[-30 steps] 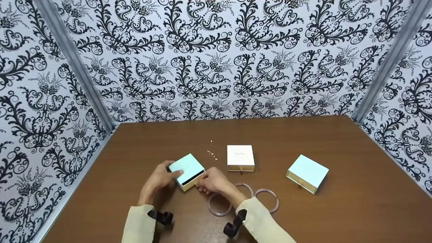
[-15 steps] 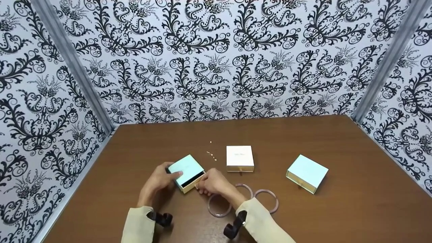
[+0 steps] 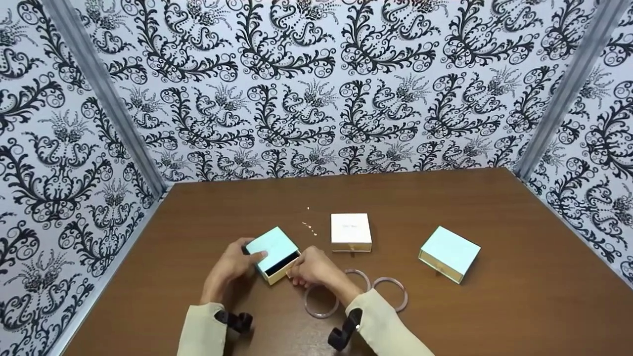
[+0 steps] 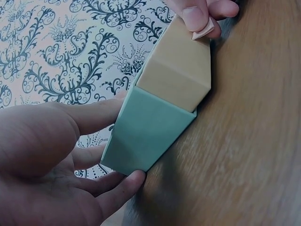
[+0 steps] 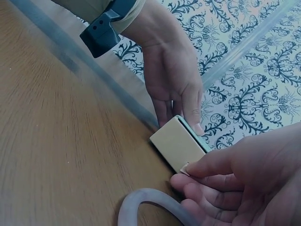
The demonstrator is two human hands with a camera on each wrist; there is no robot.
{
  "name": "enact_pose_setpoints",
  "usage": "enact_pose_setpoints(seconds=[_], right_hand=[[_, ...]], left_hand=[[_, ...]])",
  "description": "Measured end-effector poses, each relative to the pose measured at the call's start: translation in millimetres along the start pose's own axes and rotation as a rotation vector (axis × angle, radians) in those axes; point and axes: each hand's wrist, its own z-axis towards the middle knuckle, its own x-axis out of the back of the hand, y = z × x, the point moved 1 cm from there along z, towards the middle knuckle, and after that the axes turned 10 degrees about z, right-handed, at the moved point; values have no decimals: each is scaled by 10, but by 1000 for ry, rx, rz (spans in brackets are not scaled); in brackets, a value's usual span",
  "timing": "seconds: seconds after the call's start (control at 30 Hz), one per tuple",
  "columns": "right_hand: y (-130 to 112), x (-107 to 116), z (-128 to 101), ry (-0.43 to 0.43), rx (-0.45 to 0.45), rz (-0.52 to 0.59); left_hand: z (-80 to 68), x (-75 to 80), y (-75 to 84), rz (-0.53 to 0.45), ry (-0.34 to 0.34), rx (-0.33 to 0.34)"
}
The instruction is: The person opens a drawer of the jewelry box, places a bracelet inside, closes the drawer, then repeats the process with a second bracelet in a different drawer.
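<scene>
Broadly, the brown wooden desk [image 3: 494, 306] carries three small square gift boxes, and the work sits at the one nearest its front left edge. That pale mint cardboard drawer box [image 3: 273, 253] is partly open: its cream inner tray [image 4: 176, 77] juts out of the mint sleeve [image 4: 146, 134] toward the person, showing a dark lining in the head view. A second mint box of the same kind [image 3: 449, 253] lies well apart toward the right edge, and a white square box with a small pull tab [image 3: 351, 231] stands near the middle. Three pale pink bangles [image 3: 321, 300] lie close to the front edge, just beside the right wrist, and a few tiny gold specks [image 3: 310, 226] are scattered between the boxes, too small to identify. The left hand [image 3: 232, 267] wraps the sleeve, thumb along one side and fingers curled under the far side, steadying it. The right hand [image 3: 311, 269] pinches the little cream pull tab [image 5: 185, 168] between thumb and forefinger. By the look of it, the step in hand is drawing the tray out. The next move calls for a straight, gentle pull along the sleeve's axis while the left hand holds firm, so the tab does not tear or the tray jam.
</scene>
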Motion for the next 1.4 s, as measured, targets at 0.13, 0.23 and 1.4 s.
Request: enact_pose_setpoints(seconds=[0.13, 0.23, 1.4], right_hand=[[-14, 0, 0, -4, 12, 0], [-24, -3, -4, -5, 11, 3], [-43, 44, -50, 8, -10, -155]], left_hand=[[-8, 16, 10, -10, 0, 13], [-4, 23, -2, -8, -3, 17], [17, -6, 0, -18, -1, -7]])
